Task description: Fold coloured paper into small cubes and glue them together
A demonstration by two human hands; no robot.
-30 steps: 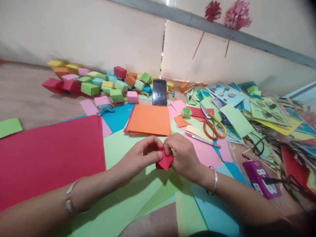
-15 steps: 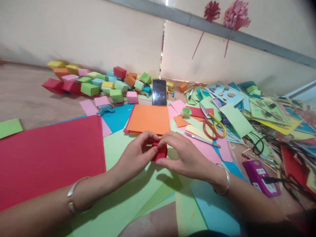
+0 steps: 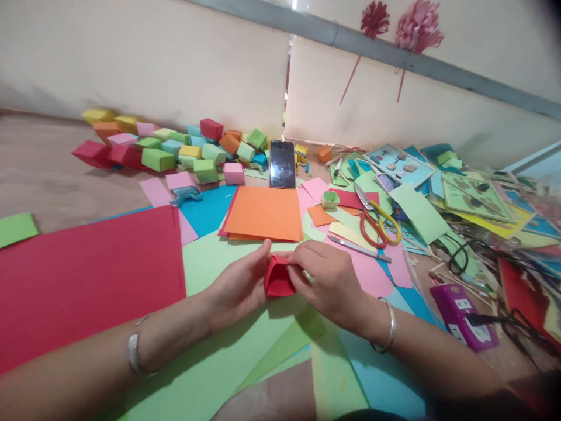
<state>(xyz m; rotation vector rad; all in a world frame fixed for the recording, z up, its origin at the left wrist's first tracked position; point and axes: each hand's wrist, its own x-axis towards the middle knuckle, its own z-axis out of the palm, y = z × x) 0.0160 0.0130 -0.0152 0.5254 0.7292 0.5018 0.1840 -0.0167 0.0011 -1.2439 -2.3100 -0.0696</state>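
Observation:
Between both hands is a small red paper box (image 3: 279, 282), its open side facing me. My left hand (image 3: 240, 279) cradles it from the left, thumb raised by its upper left edge and the other fingers behind it. My right hand (image 3: 326, 275) pinches the box's upper right edge between thumb and fingertips. Below lies a large light green sheet (image 3: 205, 356). Just beyond the hands sits a stack of orange paper (image 3: 265, 213). A large red sheet (image 3: 92, 275) lies to the left.
Many coloured paper boxes (image 3: 158, 159) are heaped at the back left, beside a phone (image 3: 283, 165). Scissors (image 3: 380, 225), a craft knife (image 3: 359, 248) and a small green box (image 3: 330, 199) lie on scraps at right. A purple power strip (image 3: 462, 316) with a cable sits farther right.
The red box has turned so that its open side shows. My left thumb has lifted off its front, and my right hand has shifted its pinch to the upper right edge.

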